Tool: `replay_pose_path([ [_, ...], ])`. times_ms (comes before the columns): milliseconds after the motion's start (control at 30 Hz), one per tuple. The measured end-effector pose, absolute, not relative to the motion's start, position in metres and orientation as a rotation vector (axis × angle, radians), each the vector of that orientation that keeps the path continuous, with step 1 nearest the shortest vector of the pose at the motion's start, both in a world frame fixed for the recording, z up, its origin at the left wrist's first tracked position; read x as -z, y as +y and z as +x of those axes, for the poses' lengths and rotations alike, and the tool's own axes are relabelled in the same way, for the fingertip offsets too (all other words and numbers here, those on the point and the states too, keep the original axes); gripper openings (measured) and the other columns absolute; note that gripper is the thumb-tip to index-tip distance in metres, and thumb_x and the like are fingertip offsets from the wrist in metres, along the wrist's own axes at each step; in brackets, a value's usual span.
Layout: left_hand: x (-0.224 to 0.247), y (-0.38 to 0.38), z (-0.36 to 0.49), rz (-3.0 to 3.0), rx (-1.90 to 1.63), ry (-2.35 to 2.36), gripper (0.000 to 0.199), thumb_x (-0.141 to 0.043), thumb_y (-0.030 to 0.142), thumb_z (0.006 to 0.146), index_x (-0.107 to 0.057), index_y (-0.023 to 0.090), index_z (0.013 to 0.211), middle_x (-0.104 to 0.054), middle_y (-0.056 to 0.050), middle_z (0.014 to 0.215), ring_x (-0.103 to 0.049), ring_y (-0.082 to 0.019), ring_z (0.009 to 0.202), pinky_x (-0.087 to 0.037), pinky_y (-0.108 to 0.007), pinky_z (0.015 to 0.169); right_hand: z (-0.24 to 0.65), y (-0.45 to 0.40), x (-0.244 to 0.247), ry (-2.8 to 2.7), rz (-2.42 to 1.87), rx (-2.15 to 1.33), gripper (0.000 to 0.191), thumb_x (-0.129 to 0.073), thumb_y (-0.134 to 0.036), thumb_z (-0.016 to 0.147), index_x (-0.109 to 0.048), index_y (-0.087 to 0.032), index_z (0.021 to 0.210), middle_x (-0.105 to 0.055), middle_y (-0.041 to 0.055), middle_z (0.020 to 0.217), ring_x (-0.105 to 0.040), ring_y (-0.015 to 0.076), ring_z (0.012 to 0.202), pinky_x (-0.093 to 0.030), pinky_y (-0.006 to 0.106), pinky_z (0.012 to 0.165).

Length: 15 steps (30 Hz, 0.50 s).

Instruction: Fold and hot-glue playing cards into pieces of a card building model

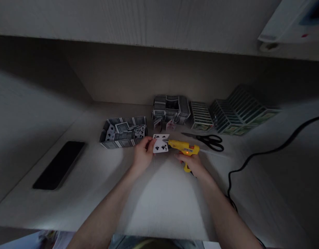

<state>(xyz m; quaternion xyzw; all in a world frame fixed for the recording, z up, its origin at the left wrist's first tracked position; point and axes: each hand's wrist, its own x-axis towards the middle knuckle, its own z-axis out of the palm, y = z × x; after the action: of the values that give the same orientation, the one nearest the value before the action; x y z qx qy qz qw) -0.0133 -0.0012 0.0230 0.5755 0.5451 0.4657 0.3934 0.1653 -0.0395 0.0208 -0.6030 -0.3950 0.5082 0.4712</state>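
Note:
A white playing card, a four of clubs point(160, 144), is held at its left edge between the thumb and fingers of my left hand point(144, 152). My right hand point(191, 161) is wrapped round the handle of a yellow glue gun point(184, 146), which has a small orange light lit. The gun points left, and its tip is over or at the upper right part of the card; contact is too small to tell. A clear glue stick point(213, 152) sticks out behind the gun.
An open box point(123, 142) of cards stands left of centre, and a phone point(59, 166) lies further left. Behind are a card-built structure point(171, 110), two small folded cards and black scissors point(212, 142). Slatted card structures point(201, 116) stand right, near a black cable point(268, 151).

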Motion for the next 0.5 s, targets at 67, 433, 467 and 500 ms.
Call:
replay_pose_path([
  [67,-0.0228,-0.0011,-0.0135,1.459,-1.183,1.383,0.027,-0.049,0.043,0.079,-0.059,0.018,0.082,-0.056,0.002,0.064,-0.054,-0.01,0.052,-0.046,-0.018,0.041,0.166,-0.0392,-0.0191,-0.924,-1.515,-1.235,0.016,-0.066,-0.025,0.051,-0.052,-0.02,0.046,-0.048,-0.0033,0.043,-0.041,0.0098,0.042,-0.028,0.024,0.04],
  [433,-0.0247,-0.0016,-0.0132,1.427,-1.19,1.379,0.028,-0.049,0.044,0.079,-0.058,0.018,0.083,-0.055,0.002,0.064,-0.053,-0.01,0.052,-0.045,-0.018,0.04,0.1676,-0.0378,-0.0206,-0.896,-1.539,-1.219,0.013,-0.061,-0.02,0.049,-0.049,-0.022,0.043,-0.047,-0.0031,0.041,-0.04,0.0109,0.043,-0.029,0.026,0.043],
  [467,-0.0244,-0.0013,-0.0134,1.433,-1.196,1.381,0.027,-0.049,0.044,0.079,-0.058,0.018,0.082,-0.055,0.002,0.064,-0.053,-0.01,0.052,-0.045,-0.018,0.04,0.1679,-0.0375,-0.0202,-0.892,-1.536,-1.218,0.013,-0.06,-0.02,0.049,-0.049,-0.021,0.043,-0.047,-0.0032,0.041,-0.04,0.0107,0.042,-0.029,0.026,0.043],
  [500,-0.0238,-0.001,-0.0137,1.441,-1.204,1.384,0.027,-0.049,0.043,0.079,-0.058,0.018,0.082,-0.055,0.002,0.064,-0.053,-0.01,0.052,-0.045,-0.018,0.04,0.1681,-0.0373,-0.0197,-0.89,-1.531,-1.217,0.012,-0.06,-0.019,0.049,-0.049,-0.021,0.044,-0.047,-0.0033,0.041,-0.041,0.0106,0.042,-0.029,0.026,0.043],
])
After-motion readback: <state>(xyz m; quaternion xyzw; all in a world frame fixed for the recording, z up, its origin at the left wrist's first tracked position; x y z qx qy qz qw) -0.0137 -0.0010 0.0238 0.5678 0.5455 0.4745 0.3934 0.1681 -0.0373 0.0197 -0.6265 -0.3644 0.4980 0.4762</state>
